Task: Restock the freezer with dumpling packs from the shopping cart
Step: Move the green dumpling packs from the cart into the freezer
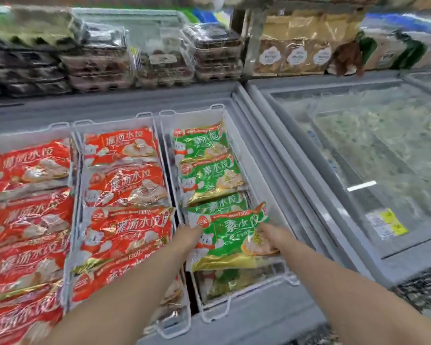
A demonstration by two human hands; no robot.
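Bright, even light — glare on the freezer lid [373, 185], motion blur, edges bowed.

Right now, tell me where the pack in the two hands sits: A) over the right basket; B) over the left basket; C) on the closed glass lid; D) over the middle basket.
A: the left hand and right hand grip the green pack at its edges over the right basket, above other green packs.

Fingers of the left hand [188, 234] and right hand [271, 235] lie mostly hidden under the green dumpling pack [232, 236]; red dumpling packs [23, 220] run off the left edge; egg cartons [97, 63] are blurred; the frosted lid [371, 158] veils its freezer's contents
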